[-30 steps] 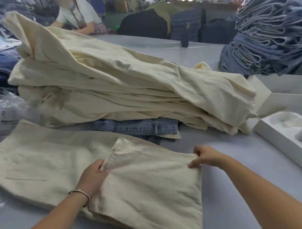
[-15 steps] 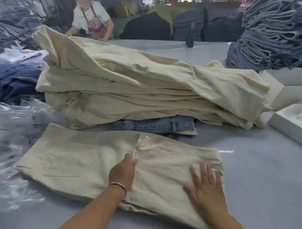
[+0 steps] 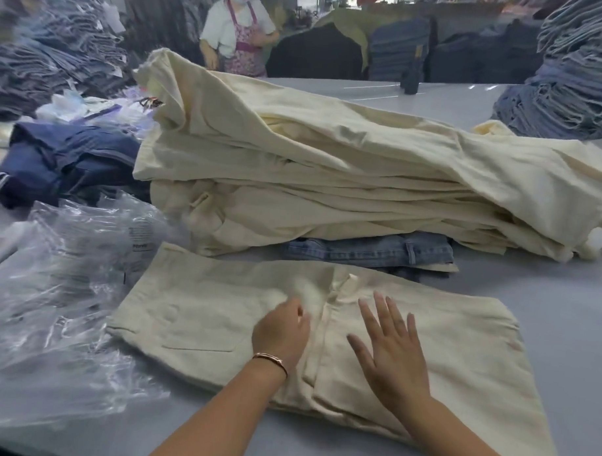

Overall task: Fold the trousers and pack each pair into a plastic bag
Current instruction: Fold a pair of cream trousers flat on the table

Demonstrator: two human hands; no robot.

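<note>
Grey worktable (image 3: 545, 325) runs wide and flat, with bare surface to the right of the work and along the near edge between the forearms. Far side: a person in a patterned apron (image 3: 240, 34) stands at the table's back edge, dark garment bundles behind. Tall stacks of blue jeans (image 3: 578, 77) crowd the right rear corner; more denim is heaped at the left rear. Centre: a big slumped pile of cream trousers (image 3: 345, 181), its right end drooping near the frame's edge, resting on a folded pair of blue jeans (image 3: 370, 250). Navy garments (image 3: 63, 161) lie left of the pile. Loose clear plastic bags (image 3: 61, 308) spread over the near left, their edge touching the left end of the folded cream trousers (image 3: 459, 342). That pair lies flat just in front of the pile, folded across, with the upper layer's edge running down the middle. Left hand (image 3: 282, 333) rests at that edge, fingers curled down onto the cloth; blurred, so whether it pinches the fabric cannot be told. Thin bracelet (image 3: 271, 358) on that wrist. Right hand (image 3: 394, 347) lies flat on the upper layer, fingers straight and spread, holding nothing.
</note>
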